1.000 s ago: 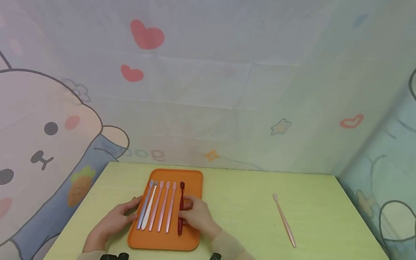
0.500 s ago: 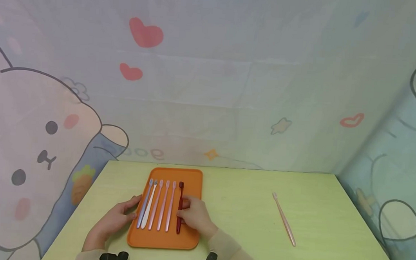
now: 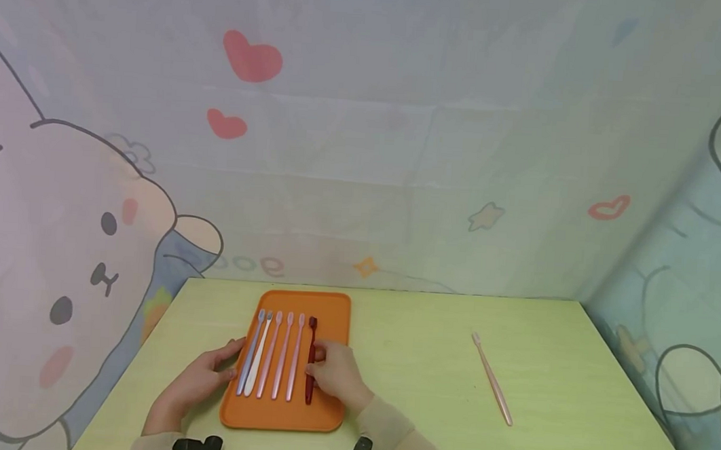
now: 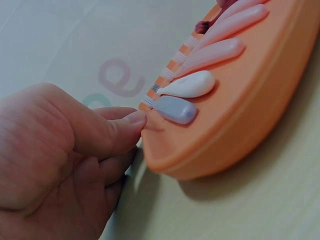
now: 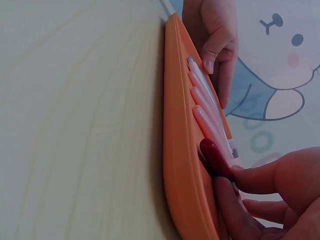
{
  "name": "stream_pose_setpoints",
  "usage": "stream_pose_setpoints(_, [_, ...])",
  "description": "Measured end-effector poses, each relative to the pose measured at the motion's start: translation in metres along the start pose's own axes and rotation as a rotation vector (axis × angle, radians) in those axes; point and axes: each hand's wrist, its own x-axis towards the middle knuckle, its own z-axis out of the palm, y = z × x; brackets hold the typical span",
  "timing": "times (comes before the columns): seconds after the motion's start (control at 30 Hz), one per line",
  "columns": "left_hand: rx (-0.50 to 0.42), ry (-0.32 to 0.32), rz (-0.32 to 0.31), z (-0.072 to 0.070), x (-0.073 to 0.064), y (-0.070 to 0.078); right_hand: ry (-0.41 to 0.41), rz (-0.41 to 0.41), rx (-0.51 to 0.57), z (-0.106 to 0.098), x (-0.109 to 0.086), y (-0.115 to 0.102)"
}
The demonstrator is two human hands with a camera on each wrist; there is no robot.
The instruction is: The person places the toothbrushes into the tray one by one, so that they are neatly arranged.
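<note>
An orange tray (image 3: 289, 416) lies on the table with a row of toothbrushes side by side on it. From the left come a blue toothbrush (image 3: 246, 368), a white toothbrush (image 3: 255, 369) and several pink toothbrushes (image 3: 282, 357). My right hand (image 3: 340, 375) pinches a dark red toothbrush (image 5: 214, 156) between thumb and fingers at the row's right end, bristle head pointing away. At the tray's left rim, my left hand (image 3: 196, 379) grips the edge, its thumb (image 4: 135, 119) on top beside the blue handle; its other fingers are partly hidden.
Another pink toothbrush (image 3: 493, 381) lies slanted on the right part of the pale yellow table (image 3: 413, 391). A printed cloth backdrop (image 3: 364, 150) rises behind the table's far edge.
My right hand has shifted the dark red toothbrush slightly left, closer to the pink ones. The left hand stays at the tray's rim.
</note>
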Motion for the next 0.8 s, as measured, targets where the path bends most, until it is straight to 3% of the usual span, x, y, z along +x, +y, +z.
stream_pose_setpoints(0.1, [-0.007, 0.0, -0.013, 0.0012, 0.0005, 0.001, 0.014, -0.012, -0.055, -0.0003, 0.0007, 0.0003])
stream_pose_setpoints(0.57, [-0.006, -0.009, -0.008, 0.0008, 0.0056, -0.0006, -0.025, 0.054, 0.028, 0.0014, 0.0019, -0.0027])
stream_pose_setpoints(0.8, [-0.014, -0.011, 0.001, 0.0018, 0.0058, -0.0019, -0.033, 0.021, 0.004, 0.0007, 0.0008, 0.0007])
